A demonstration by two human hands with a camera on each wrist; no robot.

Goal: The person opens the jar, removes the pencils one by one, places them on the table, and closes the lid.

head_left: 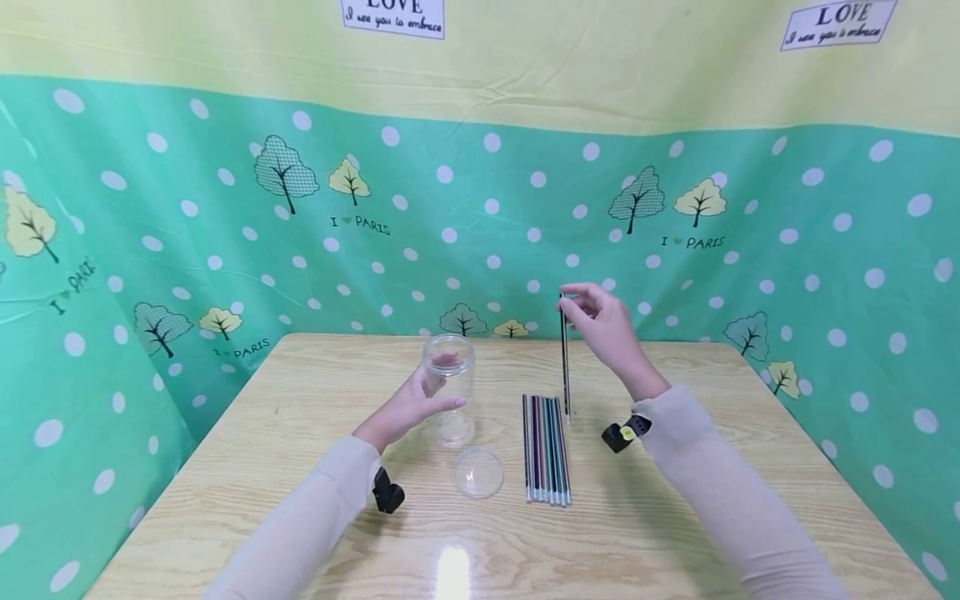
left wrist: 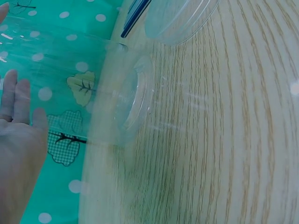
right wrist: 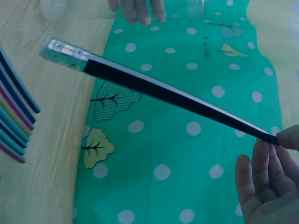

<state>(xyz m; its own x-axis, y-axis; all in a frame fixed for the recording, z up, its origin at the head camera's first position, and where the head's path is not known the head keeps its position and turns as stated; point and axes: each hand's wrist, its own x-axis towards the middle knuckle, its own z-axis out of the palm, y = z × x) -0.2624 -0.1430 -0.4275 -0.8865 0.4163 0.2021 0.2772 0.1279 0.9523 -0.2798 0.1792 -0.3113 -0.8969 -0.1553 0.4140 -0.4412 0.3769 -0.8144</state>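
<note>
My left hand (head_left: 408, 410) grips a clear, open-topped jar (head_left: 454, 427), the thumb on its near side and the fingers behind it. The jar stands upright, with nothing seen inside. A clear round lid (head_left: 479, 473) lies flat in front of it. Thumb and fingertips of my right hand (head_left: 609, 335) pinch a dark pencil (right wrist: 163, 96) by one end. It hangs almost upright, its silvery eraser end down, to the right of a row of several coloured pencils (head_left: 545, 450). Those pencils lie side by side with their silvery ends toward me.
The light wooden table (head_left: 300, 467) ends at a green dotted curtain (head_left: 420, 233) at the back and sides. A black wrist camera (head_left: 388, 493) sits under the left sleeve, another camera (head_left: 619, 437) by the right one.
</note>
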